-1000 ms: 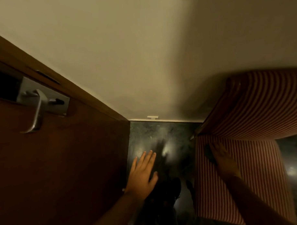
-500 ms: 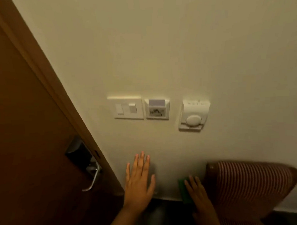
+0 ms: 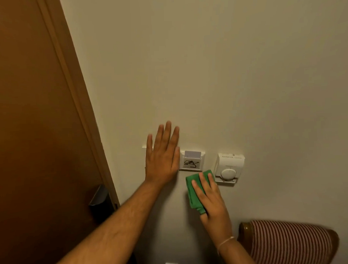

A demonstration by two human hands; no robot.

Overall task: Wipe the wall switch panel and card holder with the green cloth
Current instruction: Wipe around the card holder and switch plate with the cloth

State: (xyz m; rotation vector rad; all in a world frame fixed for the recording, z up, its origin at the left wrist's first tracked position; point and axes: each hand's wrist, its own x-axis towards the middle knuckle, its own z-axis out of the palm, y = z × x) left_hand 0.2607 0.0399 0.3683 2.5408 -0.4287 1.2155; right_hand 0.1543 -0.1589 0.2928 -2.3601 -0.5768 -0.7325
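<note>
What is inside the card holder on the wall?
A pale card sticks up from the card holder. Its lower part is hidden in the slot, behind a front bearing a black scribble.

left hand (image 3: 162,159) flat over switch panel (image 3: 143,148); right hand (image 3: 212,197) presses green cloth (image 3: 193,187) below card holder (image 3: 192,160)

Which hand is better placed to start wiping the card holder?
Right hand: it presses the green cloth just below the card holder. The left hand lies bare over the switch panel.
</note>
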